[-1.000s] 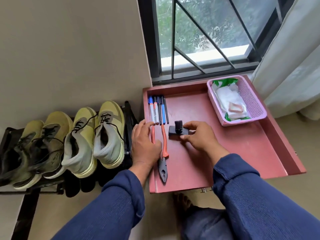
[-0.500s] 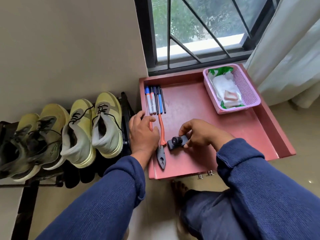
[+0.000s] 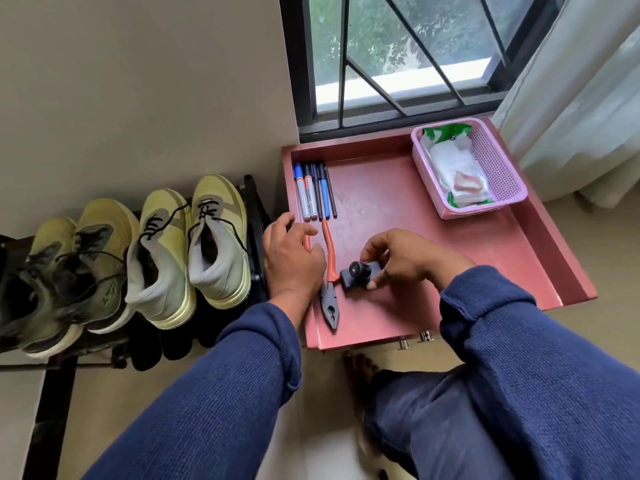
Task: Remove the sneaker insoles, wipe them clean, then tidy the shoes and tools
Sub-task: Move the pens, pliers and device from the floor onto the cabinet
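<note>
Two pairs of yellow-green sneakers stand side by side on a black shoe rack (image 3: pixel 52 362); the nearest pair (image 3: pixel 188 247) has grey heels and black laces, the other pair (image 3: pixel 69 271) is darker. My left hand (image 3: pixel 291 258) rests on the left orange handle of the pliers (image 3: pixel 330 271) on the red table (image 3: pixel 433 258), fingers lightly bent. My right hand (image 3: pixel 408 258) pinches a small black block with a round lens (image 3: pixel 356 273), tilted up off the table beside the pliers.
Several pens and markers (image 3: pixel 313 190) lie in a row at the table's back left. A pink basket (image 3: pixel 498 168) with a pack of wet wipes (image 3: pixel 453 168) sits at the back right. Window bars and a curtain stand behind. My bare foot (image 3: pixel 360 368) is under the table's front edge.
My right hand has drawn the black block toward me and tipped it so its lens faces up. My left hand stays on the pliers' handle.
</note>
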A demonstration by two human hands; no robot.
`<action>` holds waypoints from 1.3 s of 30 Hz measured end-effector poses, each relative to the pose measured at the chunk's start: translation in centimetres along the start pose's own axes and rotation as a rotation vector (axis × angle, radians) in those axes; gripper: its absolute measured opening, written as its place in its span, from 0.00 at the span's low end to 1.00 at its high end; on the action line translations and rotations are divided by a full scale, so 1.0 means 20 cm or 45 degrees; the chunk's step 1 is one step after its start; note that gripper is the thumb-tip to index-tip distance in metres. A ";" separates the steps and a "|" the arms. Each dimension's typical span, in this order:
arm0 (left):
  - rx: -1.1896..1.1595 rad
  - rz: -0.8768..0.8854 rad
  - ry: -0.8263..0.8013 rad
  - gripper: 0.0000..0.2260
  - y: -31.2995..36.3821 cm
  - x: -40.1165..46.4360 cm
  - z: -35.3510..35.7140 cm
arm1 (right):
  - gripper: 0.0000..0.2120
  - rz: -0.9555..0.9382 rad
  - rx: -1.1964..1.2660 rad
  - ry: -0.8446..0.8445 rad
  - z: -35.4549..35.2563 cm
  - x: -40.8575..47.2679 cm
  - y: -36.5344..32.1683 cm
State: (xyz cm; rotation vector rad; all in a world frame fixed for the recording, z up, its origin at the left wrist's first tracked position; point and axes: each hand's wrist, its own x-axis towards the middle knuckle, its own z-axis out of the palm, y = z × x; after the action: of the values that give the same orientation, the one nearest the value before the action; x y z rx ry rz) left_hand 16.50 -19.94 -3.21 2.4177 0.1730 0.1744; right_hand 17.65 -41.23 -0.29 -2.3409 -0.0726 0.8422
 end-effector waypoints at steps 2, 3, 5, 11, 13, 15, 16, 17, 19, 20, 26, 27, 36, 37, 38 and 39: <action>-0.011 0.002 -0.009 0.09 -0.01 0.00 0.00 | 0.22 0.001 0.033 0.002 0.01 0.01 0.00; -0.016 0.003 -0.012 0.09 -0.01 0.00 0.01 | 0.21 0.001 0.047 0.006 0.01 0.01 0.00; -0.027 0.000 -0.017 0.09 -0.01 0.01 0.01 | 0.20 0.008 0.076 -0.006 0.01 0.03 -0.01; -0.032 0.031 -0.036 0.09 -0.03 0.01 0.01 | 0.28 0.059 -0.017 -0.113 -0.01 0.01 -0.03; -0.018 0.051 -0.038 0.09 -0.04 0.01 0.01 | 0.28 0.071 0.002 -0.020 -0.02 -0.03 -0.02; 0.006 0.058 -0.041 0.09 -0.03 0.02 0.02 | 0.24 0.073 0.068 0.260 -0.02 -0.13 0.01; 0.020 0.059 -0.055 0.09 -0.02 0.01 0.02 | 0.22 0.071 0.138 0.437 -0.01 -0.20 0.05; 0.035 0.054 -0.063 0.09 -0.02 0.01 0.02 | 0.20 0.067 0.233 0.603 -0.01 -0.28 0.09; 0.073 0.052 -0.037 0.09 -0.01 0.01 0.01 | 0.15 0.094 0.445 0.879 0.02 -0.49 0.19; 0.104 0.061 -0.013 0.09 -0.01 0.01 0.00 | 0.12 0.124 0.528 0.991 0.03 -0.60 0.26; 0.172 0.475 0.047 0.15 0.18 -0.26 -0.02 | 0.04 0.548 0.701 1.382 0.24 -1.37 0.88; 0.118 0.679 0.034 0.13 0.25 -0.37 -0.01 | 0.05 0.646 0.704 1.364 0.31 -1.47 1.01; 0.134 1.389 -0.904 0.09 0.52 -1.29 0.72 | 0.07 1.072 0.830 0.772 1.01 -1.61 1.81; 0.198 1.341 -1.004 0.09 0.49 -1.33 0.85 | 0.06 1.094 0.839 0.742 1.08 -1.57 1.88; 0.274 1.287 -1.094 0.09 0.45 -1.36 0.96 | 0.05 1.107 0.857 0.714 1.14 -1.53 1.93; 0.355 1.240 -1.178 0.09 0.41 -1.38 1.08 | 0.04 1.114 0.873 0.697 1.21 -1.47 1.99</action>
State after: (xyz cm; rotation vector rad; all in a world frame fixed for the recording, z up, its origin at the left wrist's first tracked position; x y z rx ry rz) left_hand -6.29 -44.65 -16.25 2.3739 -1.4612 -0.5709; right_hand -26.12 -66.94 -21.78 -1.7916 1.3222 0.4322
